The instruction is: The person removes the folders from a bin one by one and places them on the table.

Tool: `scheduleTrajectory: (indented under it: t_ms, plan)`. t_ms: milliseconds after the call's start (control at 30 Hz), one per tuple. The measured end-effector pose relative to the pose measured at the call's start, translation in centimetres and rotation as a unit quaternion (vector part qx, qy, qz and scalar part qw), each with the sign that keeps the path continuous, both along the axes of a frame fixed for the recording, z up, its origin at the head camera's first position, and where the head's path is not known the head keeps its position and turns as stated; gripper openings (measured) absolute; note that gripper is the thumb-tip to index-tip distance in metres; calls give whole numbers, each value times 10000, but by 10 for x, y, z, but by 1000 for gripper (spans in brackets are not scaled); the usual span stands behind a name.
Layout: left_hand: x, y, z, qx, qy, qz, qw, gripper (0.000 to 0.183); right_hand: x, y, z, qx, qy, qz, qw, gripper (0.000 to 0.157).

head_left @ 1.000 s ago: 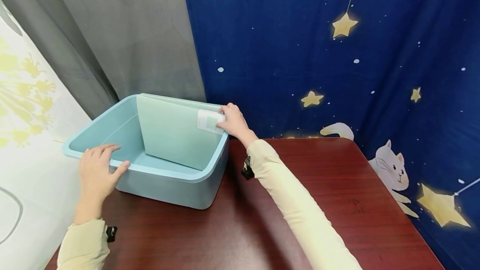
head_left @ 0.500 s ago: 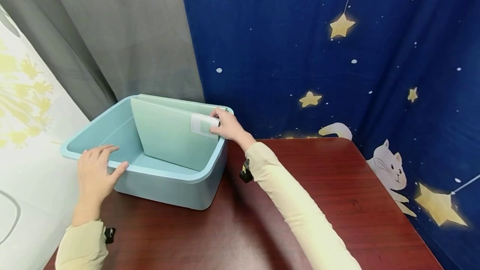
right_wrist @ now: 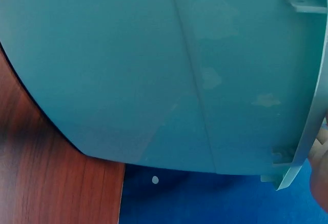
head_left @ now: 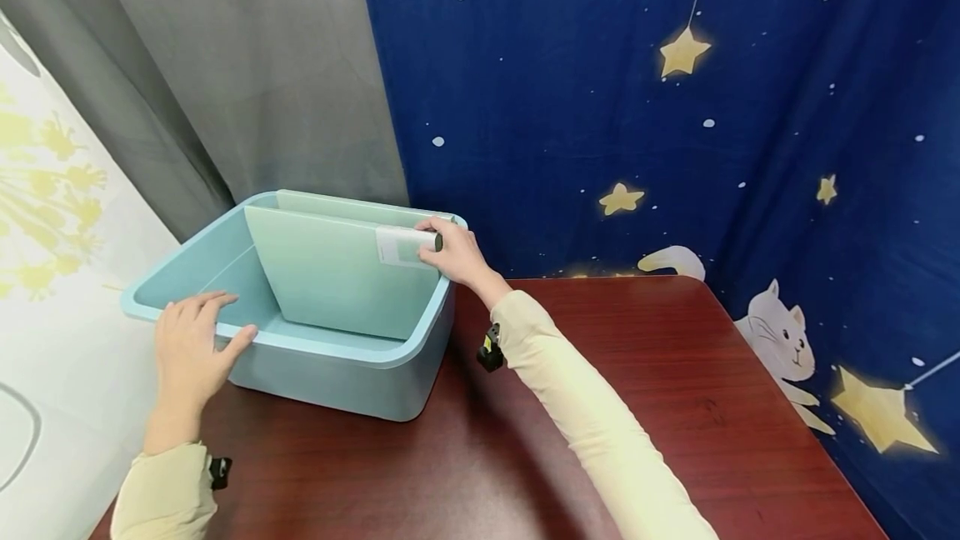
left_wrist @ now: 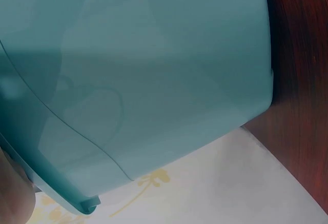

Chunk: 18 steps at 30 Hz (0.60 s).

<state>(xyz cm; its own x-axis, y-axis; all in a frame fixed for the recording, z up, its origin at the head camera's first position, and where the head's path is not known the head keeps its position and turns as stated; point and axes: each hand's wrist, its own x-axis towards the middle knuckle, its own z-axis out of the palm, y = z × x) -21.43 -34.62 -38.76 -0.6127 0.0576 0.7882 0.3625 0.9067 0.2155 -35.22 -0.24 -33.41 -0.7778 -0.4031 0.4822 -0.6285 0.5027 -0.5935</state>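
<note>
A light blue plastic tub (head_left: pixel 315 344) sits on the table, with two pale green file folders standing inside it. The front folder (head_left: pixel 330 273) bears a white label near its right edge; most of the back folder (head_left: pixel 322 203) is hidden behind it. At the tub's right rim, my right hand (head_left: pixel 457 252) pinches the front folder by its upper right corner, beside a dark round spot. My left hand (head_left: pixel 191 344) rests at the near left rim, fingers relaxed over it and thumb spread. Both wrist views mostly show the tub's outer wall (left_wrist: pixel 169 70), with only a bit of each hand.
The dark red wooden table (head_left: pixel 600 357) extends to the right of the tub. Behind it hang a grey curtain (head_left: pixel 285 65) and a blue star-patterned curtain (head_left: pixel 540 107). White fabric with yellow print (head_left: pixel 52 232) lies along the left side.
My right hand has shifted from the rim corner slightly left, now gripping the front folder. That folder has moved toward me and left, widening the gap to the back one. My left hand stays put.
</note>
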Motion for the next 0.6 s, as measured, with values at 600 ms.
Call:
scheduleTrajectory:
  t_ms: [600]
  plan:
    - [-1,-2,-1,-35,-22,42,10000,72,3,-6,-3,-1624,-21,213,9865,25]
